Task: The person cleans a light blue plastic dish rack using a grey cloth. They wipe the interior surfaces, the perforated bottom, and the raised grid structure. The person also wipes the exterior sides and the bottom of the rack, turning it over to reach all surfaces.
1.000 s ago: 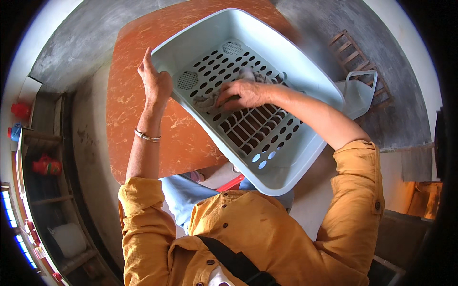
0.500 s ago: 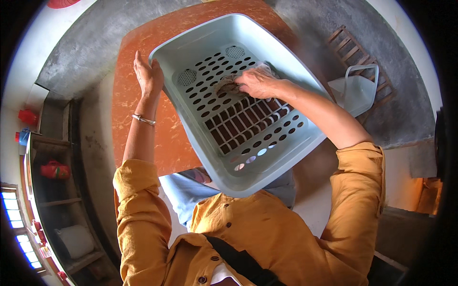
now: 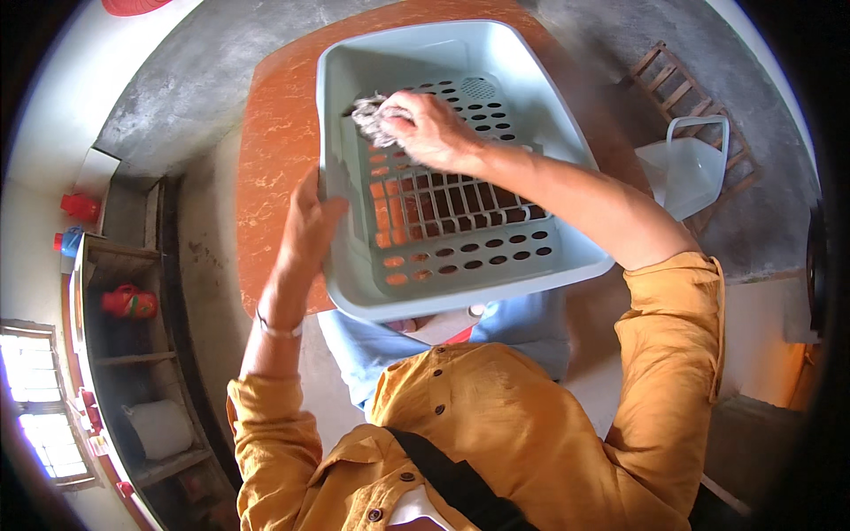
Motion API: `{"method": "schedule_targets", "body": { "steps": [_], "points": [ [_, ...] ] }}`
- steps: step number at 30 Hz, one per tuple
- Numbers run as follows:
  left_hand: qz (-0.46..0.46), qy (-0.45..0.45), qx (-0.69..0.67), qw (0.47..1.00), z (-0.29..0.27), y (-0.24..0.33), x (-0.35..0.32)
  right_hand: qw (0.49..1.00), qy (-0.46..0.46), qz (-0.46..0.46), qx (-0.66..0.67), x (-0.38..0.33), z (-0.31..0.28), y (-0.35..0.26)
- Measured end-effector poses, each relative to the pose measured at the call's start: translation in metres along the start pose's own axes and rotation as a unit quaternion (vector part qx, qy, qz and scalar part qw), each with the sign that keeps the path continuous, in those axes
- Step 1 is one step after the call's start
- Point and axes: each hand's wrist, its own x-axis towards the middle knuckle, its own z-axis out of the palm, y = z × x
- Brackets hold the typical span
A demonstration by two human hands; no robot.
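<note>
We see a large pale grey-blue plastic basket [image 3: 460, 168], rectangular with a slotted and perforated bottom, resting on an orange-brown marbled table top [image 3: 274, 168]. It covers most of the table's right side, and its near edge juts out over the table's near edge toward the person's lap.

The left hand [image 3: 310, 226] is on the basket's left wall, at about the middle of its length, thumb and fingers wrapped around the rim in a firm grasp. We judge this hold is there to steady the basket so that it does not slide on the smooth top while the other hand works inside it.

The right hand [image 3: 429, 128] reaches in from the right, the forearm crossing over the basket's right rim. Its fingers are clenched around a small grey-white wad of scrubbing material [image 3: 372, 119], fibrous and ragged, which sticks out on the hand's left. The wad is pressed against the perforated bottom at the far left corner of the basket, close to the left wall, as it would be held for rubbing the plastic.

Off the table, on the concrete floor at the right, a small pale plastic bucket [image 3: 686, 173] with a raised handle stands against a wooden slatted rack [image 3: 673, 80]. At the left a dark shelf unit [image 3: 133, 354] holds a red kettle-shaped vessel [image 3: 128, 303] and a white pail [image 3: 159, 429].
</note>
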Motion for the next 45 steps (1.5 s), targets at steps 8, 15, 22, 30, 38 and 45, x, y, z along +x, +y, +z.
{"method": "schedule_targets", "body": {
  "steps": [8, 15, 22, 30, 38, 45],
  "points": [
    [0.096, -0.017, 0.07, 0.993, -0.036, -0.037, 0.055, 0.996, 0.022, 0.071, -0.053, 0.017, 0.079, 0.015],
    [0.114, 0.017, 0.169, 0.979, -0.038, -0.038, 0.05, 0.935, -0.248, -0.033, -0.252, 0.009, 0.09, 0.024],
    [0.125, 0.03, 0.186, 0.974, -0.042, -0.04, 0.049, 0.917, -0.32, -0.03, -0.236, -0.001, 0.058, -0.004],
    [0.141, 0.03, 0.134, 0.98, -0.039, -0.035, 0.045, 0.899, -0.331, 0.071, -0.278, 0.03, 0.046, -0.037],
    [0.154, 0.037, 0.141, 0.977, -0.036, -0.037, 0.048, 0.994, 0.039, -0.052, -0.086, 0.042, 0.083, 0.037],
    [0.133, 0.039, 0.106, 0.985, -0.036, -0.04, 0.045, 0.995, 0.029, 0.098, -0.02, 0.038, 0.075, 0.025]
  ]
}}
